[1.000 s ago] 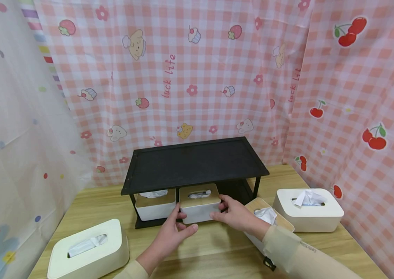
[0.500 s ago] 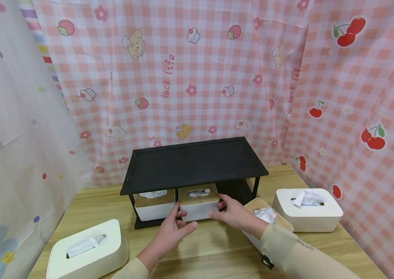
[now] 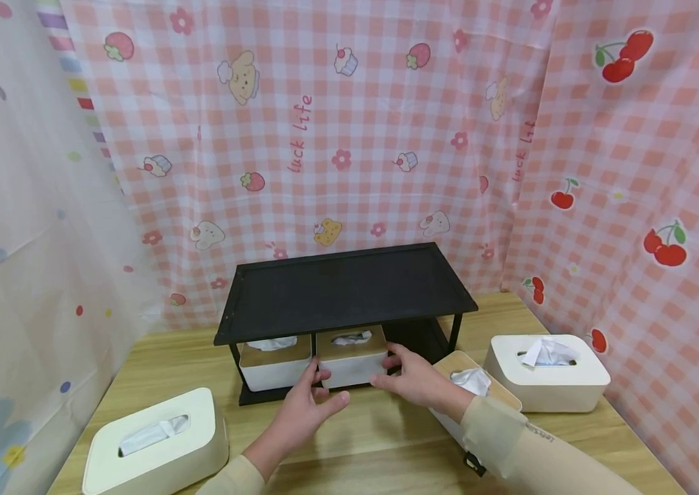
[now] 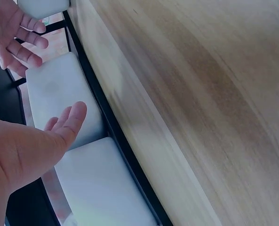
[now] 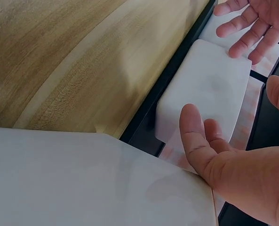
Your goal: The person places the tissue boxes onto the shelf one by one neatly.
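A white tissue box with a wood-look lid (image 3: pixel 352 364) sits in the middle of the low black shelf (image 3: pixel 349 292), a tissue in its slot. My left hand (image 3: pixel 306 412) is at its front left corner, fingers fairly straight and thumb apart from it. At its front right corner is my right hand (image 3: pixel 414 378), thumb by the front face and fingers along the side. Neither hand wraps around the box; light fingertip contact cannot be told. A matching tissue box (image 3: pixel 276 371) stands to its left on the shelf. The right wrist view shows the box's pale front (image 5: pixel 210 84) between both hands.
Another wood-lidded tissue box (image 3: pixel 495 392) stands angled on the wooden table (image 3: pixel 380 447), partly behind my right forearm. A cream tissue box (image 3: pixel 547 385) is at the right, another cream tissue box (image 3: pixel 157 447) at the front left. Patterned curtains (image 3: pixel 349 137) surround the table.
The middle tissue box has slid a little deeper into the shelf, its front now near the shelf's edge. My hands have stayed at its corners with hardly any movement.
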Available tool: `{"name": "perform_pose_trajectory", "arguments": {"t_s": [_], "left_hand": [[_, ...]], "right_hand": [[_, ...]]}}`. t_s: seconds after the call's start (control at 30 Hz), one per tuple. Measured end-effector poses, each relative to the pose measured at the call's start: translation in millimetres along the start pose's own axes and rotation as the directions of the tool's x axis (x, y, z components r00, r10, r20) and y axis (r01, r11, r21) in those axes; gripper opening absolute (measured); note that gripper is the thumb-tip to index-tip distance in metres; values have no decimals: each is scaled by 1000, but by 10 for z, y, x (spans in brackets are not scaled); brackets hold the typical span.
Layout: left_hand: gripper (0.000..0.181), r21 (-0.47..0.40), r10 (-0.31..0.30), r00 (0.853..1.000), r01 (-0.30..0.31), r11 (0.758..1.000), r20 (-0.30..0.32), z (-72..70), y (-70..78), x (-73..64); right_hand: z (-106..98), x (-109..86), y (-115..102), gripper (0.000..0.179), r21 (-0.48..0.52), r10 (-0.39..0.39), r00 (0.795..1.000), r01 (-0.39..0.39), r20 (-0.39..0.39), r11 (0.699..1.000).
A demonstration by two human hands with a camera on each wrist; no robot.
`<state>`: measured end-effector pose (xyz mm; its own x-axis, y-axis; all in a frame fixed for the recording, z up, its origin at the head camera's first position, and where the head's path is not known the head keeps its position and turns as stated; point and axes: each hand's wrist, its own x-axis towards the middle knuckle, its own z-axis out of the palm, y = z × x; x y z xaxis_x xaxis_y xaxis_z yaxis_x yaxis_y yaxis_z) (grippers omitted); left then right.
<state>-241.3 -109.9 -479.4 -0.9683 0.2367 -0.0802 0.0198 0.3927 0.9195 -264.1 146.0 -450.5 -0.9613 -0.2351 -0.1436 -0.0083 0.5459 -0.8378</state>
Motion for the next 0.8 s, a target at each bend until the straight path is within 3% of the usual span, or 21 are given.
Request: {"name": "perform_pose_trajectory", "arguments": {"t_s": [0.43, 0.8], "left_hand": [[112, -54, -36, 999, 36, 998, 1, -23, 11, 60], [111, -60, -11, 1000, 12, 998, 16, -31, -13, 89]], "right_hand": [[14, 86, 9, 87, 16, 1, 1000, -1, 16, 1000], [28, 131, 38, 86, 34, 3, 1000, -3, 18, 999]]}}
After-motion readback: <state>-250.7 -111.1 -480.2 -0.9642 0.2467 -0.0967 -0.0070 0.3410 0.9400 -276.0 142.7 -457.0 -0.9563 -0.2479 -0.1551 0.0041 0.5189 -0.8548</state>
